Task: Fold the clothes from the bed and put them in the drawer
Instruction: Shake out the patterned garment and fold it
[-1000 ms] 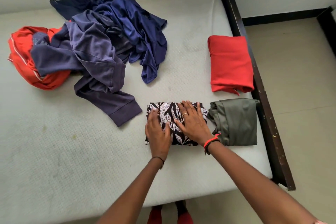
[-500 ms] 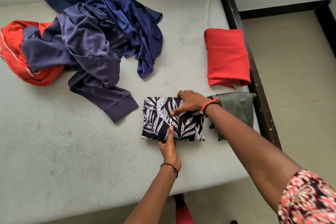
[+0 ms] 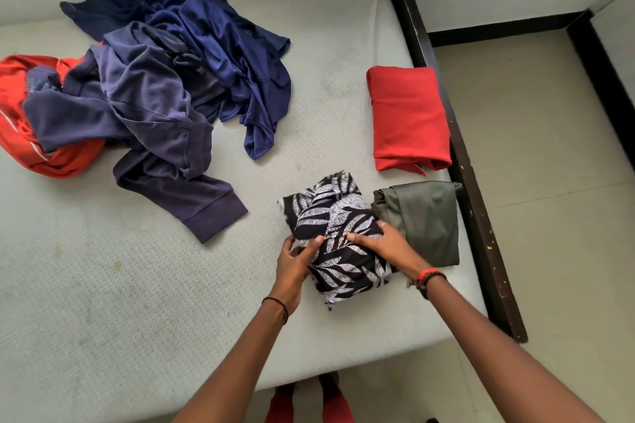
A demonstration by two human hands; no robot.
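Observation:
A folded black-and-white leaf-print garment lies turned at an angle near the front of the pale mattress. My left hand grips its left edge with thumb and fingers. My right hand holds its right side, fingers over the top. A folded olive garment sits just to its right, and a folded red garment lies beyond that. An unfolded heap of navy and purple clothes and an orange-red garment lie at the back left. No drawer is in view.
A dark wooden bed frame runs along the mattress's right edge. Beige tiled floor lies to the right, bounded by dark skirting. A pale wall stands behind the bed. My feet show below the mattress's front edge.
Both hands went from pressing flat on the print garment to gripping its sides. The garment has turned from lying square to lying at an angle, with its top rumpled.

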